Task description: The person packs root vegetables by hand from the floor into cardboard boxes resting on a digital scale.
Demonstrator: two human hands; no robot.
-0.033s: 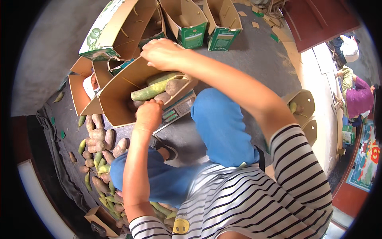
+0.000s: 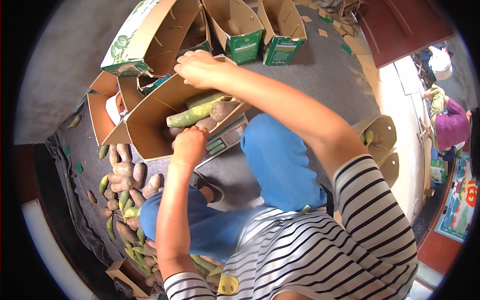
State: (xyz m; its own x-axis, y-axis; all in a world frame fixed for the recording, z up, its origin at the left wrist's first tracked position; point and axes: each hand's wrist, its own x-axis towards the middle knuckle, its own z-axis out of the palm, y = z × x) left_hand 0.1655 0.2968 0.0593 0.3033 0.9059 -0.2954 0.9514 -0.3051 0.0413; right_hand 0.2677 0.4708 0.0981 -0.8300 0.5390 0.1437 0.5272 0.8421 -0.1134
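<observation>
An open cardboard carton point(image 2: 147, 127) sits tilted on the dark floor point(image 2: 330, 75), just in front of the person's knees in blue trousers point(image 2: 275, 155), with both hands on it. The left hand point(image 2: 189, 147) grasps the near rim, its fingers point(image 2: 201, 131) bent over the edge beside the produce, the tips partly hidden. The right hand point(image 2: 202, 69) reaches across and grasps the far rim, fingers curled on the cardboard. So the carton lies directly under and between the two sets of fingers — its mouth facing up, the contents showing between the hands. Inside lie long green vegetables point(image 2: 190, 117) and rounded brown tubers point(image 2: 221, 110), the green ones nearer the far wall. A loose pile of tubers and green vegetables point(image 2: 124, 170) spreads on the floor at the left. Beyond the carton stand more boxes — a white-and-green one point(image 2: 127, 40) leaning at upper left and two green-fronted boxes point(image 2: 245, 47) side by side.
</observation>
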